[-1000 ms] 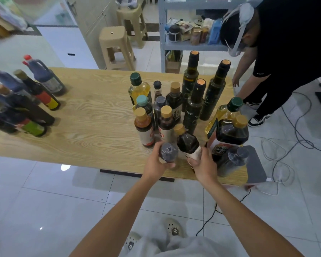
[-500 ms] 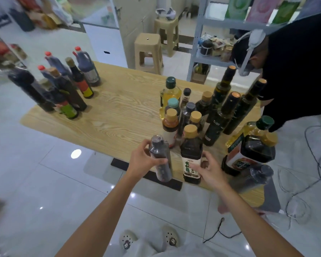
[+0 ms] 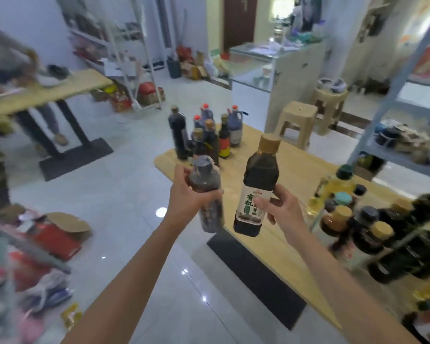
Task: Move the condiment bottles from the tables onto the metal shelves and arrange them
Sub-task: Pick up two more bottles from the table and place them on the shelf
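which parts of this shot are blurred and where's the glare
Head view: the tan-capped bottle in the right hand is sharpest; the grey-capped bottle in the left hand is softer. Head view: edges smear with motion blur, worst on the bottle cluster at right; a glare spot sits on the tiled floor.

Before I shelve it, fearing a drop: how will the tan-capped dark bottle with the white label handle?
The tan-capped dark bottle looks full nearly to the neck, so probably heavy. The right hand grips low, at its label, so it may tip.
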`<action>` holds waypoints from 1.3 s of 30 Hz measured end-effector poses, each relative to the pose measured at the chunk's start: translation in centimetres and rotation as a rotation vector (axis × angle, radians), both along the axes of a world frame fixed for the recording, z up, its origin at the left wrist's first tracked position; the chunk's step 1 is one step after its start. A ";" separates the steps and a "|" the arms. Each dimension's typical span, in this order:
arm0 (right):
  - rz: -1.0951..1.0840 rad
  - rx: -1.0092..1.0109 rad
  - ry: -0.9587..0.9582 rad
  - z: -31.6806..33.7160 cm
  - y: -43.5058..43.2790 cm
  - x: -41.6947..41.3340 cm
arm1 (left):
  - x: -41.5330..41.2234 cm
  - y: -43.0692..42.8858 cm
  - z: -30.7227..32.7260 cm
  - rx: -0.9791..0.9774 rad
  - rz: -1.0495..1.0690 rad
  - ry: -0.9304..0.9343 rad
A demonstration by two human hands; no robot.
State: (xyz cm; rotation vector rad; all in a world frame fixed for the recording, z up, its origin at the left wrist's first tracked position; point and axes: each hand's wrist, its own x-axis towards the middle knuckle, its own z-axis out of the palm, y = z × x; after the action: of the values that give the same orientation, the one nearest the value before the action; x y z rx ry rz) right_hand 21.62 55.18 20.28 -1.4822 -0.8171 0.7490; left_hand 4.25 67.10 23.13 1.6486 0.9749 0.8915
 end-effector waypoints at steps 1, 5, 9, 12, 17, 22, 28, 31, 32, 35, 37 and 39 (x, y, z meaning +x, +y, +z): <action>0.041 0.022 -0.002 0.6 1.5 -1.0 | -1.4 0.9 0.9 0.005 0.051 -0.021; 0.228 0.124 -0.011 2.8 7.1 -5.8 | -7.0 3.7 3.7 0.011 0.221 -0.090; 0.451 0.201 0.023 4.9 11.6 -11.0 | -12.5 5.0 5.9 0.007 0.391 -0.126; 0.627 0.233 0.027 6.4 14.6 -14.7 | -16.3 5.1 7.2 0.013 0.527 -0.162; 0.927 0.291 0.078 8.9 18.1 -20.3 | -21.0 3.7 8.6 0.091 0.783 -0.192; 1.197 0.332 0.101 11.0 19.3 -25.0 | -24.0 0.2 10.4 0.178 1.089 -0.292; 1.520 0.317 0.137 12.1 17.2 -30.3 | -25.2 -6.9 12.9 0.300 1.390 -0.295; 1.687 0.281 0.183 11.9 14.3 -33.3 | -25.4 -11.7 13.4 0.345 1.546 -0.249; 1.747 0.272 0.208 11.9 13.1 -34.3 | -25.4 -13.4 13.6 0.359 1.595 -0.231; 1.921 0.256 0.252 12.3 8.8 -36.8 | -25.4 -18.7 14.2 0.401 1.742 -0.202; 2.027 0.287 0.265 13.0 5.5 -38.4 | -25.5 -22.6 14.7 0.438 1.834 -0.201; 2.123 0.313 0.286 13.8 2.2 -39.9 | -25.5 -26.4 15.3 0.494 1.905 -0.209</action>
State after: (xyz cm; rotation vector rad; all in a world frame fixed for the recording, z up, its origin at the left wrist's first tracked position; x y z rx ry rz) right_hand -18.26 57.37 34.13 0.3496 -2.0127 2.0458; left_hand -21.25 40.70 38.44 0.4128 2.2225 2.5467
